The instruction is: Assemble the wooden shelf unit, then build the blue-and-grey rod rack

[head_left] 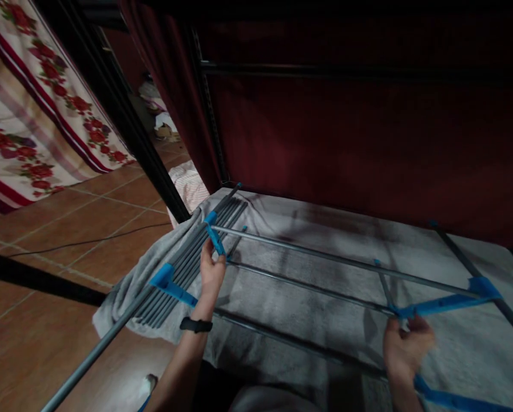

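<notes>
A rack frame of grey metal tubes and blue plastic connectors stands over a grey blanket (299, 332). My left hand (212, 272) is closed around the lower end of a blue connector (215, 237) on the frame's left side. At the right, my right hand (407, 346) has its fingers curled at the inner end of another blue connector (445, 304); they are partly blurred. Two grey tubes (325, 256) run across between the two sides. Nearer to me, a further blue connector (173, 286) joins a long slanting tube (106, 343) and a lower crossbar (277, 335).
Several loose grey tubes (183, 269) lie side by side on the blanket's left end. Black metal posts (123, 120) and a dark red curtain (359, 143) enclose the bed-like surface. A thin cable (88, 243) crosses the tiled floor (59, 229). A floral cloth (42, 109) hangs at left.
</notes>
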Demonstrator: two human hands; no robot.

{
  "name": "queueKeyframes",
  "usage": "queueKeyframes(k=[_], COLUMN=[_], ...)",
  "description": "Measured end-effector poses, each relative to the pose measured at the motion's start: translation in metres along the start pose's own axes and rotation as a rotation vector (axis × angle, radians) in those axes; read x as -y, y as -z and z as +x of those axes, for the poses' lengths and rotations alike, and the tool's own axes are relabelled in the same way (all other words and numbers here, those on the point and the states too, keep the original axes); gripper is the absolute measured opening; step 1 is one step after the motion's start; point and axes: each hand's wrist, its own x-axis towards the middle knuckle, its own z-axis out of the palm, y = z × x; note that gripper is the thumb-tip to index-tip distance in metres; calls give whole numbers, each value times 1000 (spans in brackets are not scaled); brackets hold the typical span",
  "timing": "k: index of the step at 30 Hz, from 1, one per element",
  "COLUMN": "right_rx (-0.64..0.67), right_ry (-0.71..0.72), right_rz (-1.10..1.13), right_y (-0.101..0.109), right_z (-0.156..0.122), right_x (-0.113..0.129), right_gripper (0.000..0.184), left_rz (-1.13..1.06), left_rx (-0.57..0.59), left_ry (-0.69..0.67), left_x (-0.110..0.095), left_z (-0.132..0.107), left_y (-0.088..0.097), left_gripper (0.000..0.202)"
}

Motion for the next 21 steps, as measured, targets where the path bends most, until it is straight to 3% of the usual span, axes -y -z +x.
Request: queueKeyframes(k=[2, 4, 8, 11, 14, 16, 21], right_rx=[-52, -20, 15, 40, 112, 166, 287], right_ry=[133, 271, 696, 922, 1080, 1171, 1265], right_rz=[-28, 45, 205, 160, 75, 30, -111], right_y=[4, 9, 18, 18, 11, 3, -14], right_z=[-14, -23, -28, -24, -19, -17, -20], right_x=[17, 45, 120, 177, 222, 243, 271], right_gripper=[47, 43, 31, 28, 28, 29, 24], left_rz=[-160, -324, -518, -510, -476, -517, -530], left_rx=[-69, -120, -154, -174, -238, -221, -173], left_ry=[-61, -129, -201, -279, -316, -284, -232], left_x=[-13, -27, -47, -55, -61, -66, -74], left_z=[1, 2, 9, 18, 28, 33, 42], left_y=[3, 5, 6, 6, 6, 5, -1], left_gripper=[61, 58, 45, 40, 40, 45, 52])
